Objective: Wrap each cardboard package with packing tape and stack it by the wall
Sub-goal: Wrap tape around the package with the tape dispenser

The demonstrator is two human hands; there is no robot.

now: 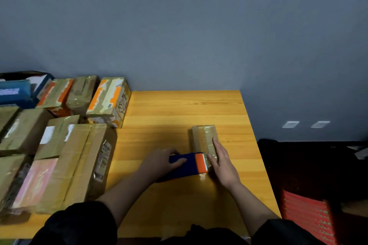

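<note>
The scene is dimly and evenly lit, and no lamp or window is seen. The grey-blue wall (179, 26) is rendered flat and dull, with faint mottling from compression. The brightest area is found on the yellow wooden table (179, 109), where a soft sheen is carried along its far part. A diffuse shadow is cast on the wood to the left of the hands. Weak glare is caught on the taped boxes (79, 155) at the left, which are smeared by blur. The table edges are bowed by wide-angle distortion. The floor (308, 165) at the right is lost in near-black.
</note>
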